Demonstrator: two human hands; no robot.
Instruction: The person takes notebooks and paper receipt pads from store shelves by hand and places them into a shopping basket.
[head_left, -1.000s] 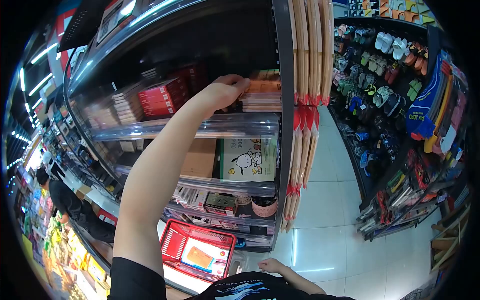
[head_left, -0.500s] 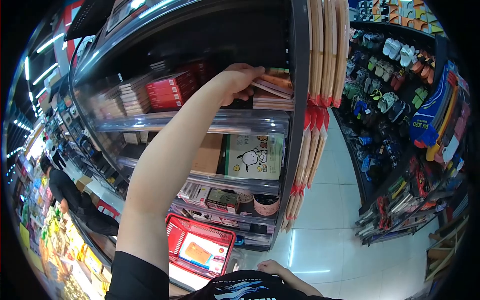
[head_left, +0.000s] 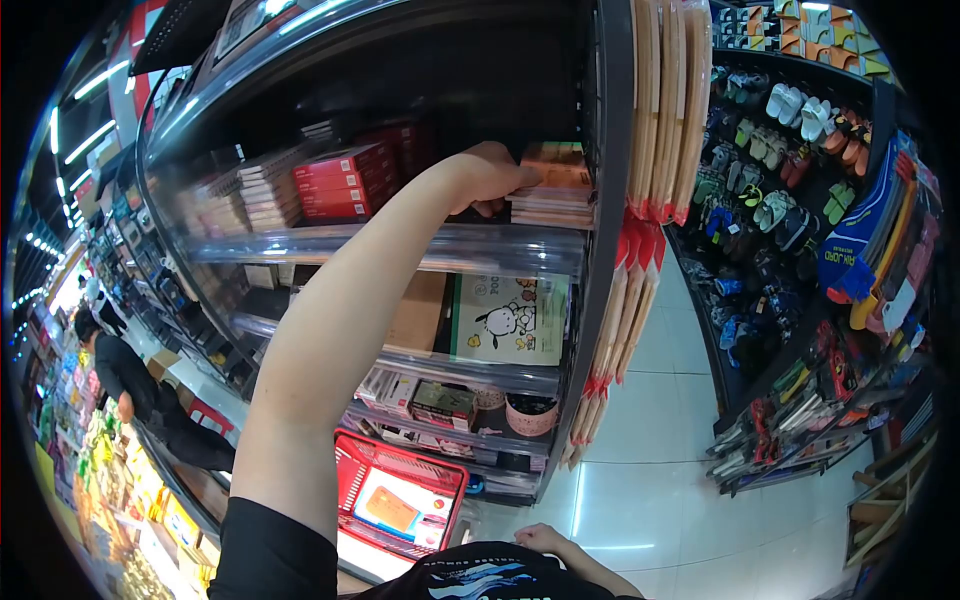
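Observation:
My left hand (head_left: pixel 490 177) reaches onto an upper shelf, its fingers curled and closed at the left edge of a stack of thin orange-covered notebooks (head_left: pixel 555 185). The thumb rests at the edge of the top notebook, which lies flat; the fingertips are partly hidden. My right hand (head_left: pixel 541 538) hangs low by my waist, fingers loosely curled, with nothing visible in it. Left of the stack are red boxes (head_left: pixel 345 182) and a pile of small pale packs (head_left: pixel 268 190).
A red shopping basket (head_left: pixel 350 470) with an orange flat item inside stands below the shelves. Wrapped packs (head_left: pixel 668 110) hang on the shelf's side panel. Slippers (head_left: pixel 800 105) fill a rack at the right. A person in dark clothes (head_left: pixel 150 400) is at the far left.
The top notebook was tilted up in my left hand and now lies flat on the stack. The hand has dropped slightly. My right hand stays by my waist.

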